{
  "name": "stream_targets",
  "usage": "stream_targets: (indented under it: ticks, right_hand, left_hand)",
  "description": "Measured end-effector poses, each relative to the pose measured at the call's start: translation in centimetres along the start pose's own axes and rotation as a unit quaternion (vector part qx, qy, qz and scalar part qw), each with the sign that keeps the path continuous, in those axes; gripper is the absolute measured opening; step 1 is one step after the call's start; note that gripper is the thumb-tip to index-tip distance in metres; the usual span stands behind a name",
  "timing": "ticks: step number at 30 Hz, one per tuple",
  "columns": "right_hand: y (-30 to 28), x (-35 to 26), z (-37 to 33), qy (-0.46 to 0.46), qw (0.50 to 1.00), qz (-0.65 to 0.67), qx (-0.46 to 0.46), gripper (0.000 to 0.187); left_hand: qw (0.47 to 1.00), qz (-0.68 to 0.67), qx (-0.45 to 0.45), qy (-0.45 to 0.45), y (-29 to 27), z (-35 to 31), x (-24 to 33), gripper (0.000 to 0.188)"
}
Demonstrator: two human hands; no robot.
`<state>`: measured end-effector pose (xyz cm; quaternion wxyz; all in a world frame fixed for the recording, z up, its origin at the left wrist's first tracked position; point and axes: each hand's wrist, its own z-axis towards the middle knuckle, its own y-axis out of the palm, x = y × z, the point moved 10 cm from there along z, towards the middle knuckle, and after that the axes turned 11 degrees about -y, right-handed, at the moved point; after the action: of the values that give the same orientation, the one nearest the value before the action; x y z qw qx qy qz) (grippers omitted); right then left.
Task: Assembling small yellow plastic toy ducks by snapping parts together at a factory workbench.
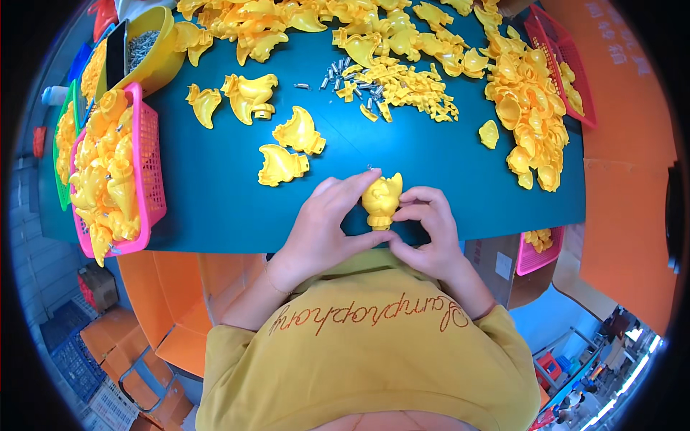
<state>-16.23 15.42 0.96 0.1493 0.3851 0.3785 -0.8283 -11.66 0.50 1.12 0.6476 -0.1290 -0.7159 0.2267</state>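
Between my two hands, at the near edge of the table, is a small yellow plastic toy figure (381,201) with a crest-like top and a ruffled lower part. My left hand (327,223) grips it from the left, with its index finger at the top and thumb at the base. From the right, my right hand (433,228) pinches it, fingers at its side and thumb below. A tiny metal bit (369,167) shows by my left index fingertip. Two hollow yellow shell halves (282,164) (300,131) lie just beyond my left hand.
On the green table (215,187), yellow shells (259,25) heap at the back and cupped ones (528,108) at the right. Small yellow parts (417,90) lie beside metal springs or pins (334,75). A pink basket (149,165) and yellow bowl (162,57) stand left; a red basket (575,68) stands right.
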Motion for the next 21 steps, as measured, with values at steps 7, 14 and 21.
stream_targets:
  ticks: [7, 14, 21]
  right_hand:
    - [-0.6, -0.2, 3.1, -0.031, 0.994, -0.005, -0.101, 0.072]
    - [-0.6, -0.2, 2.5, 0.018, 0.995, 0.018, -0.1, 0.076]
    - [-0.4, -0.2, 1.3, 0.037, 0.997, 0.043, -0.048, 0.074]
  left_hand:
    - [0.998, 0.027, -0.029, 0.049, 0.8, 0.1, 0.3, 0.088]
    - [0.996, -0.023, -0.079, 0.028, 0.9, 0.1, 0.0, 0.09]
    - [0.994, -0.009, -0.104, 0.036, 1.0, 0.4, 0.6, 0.088]
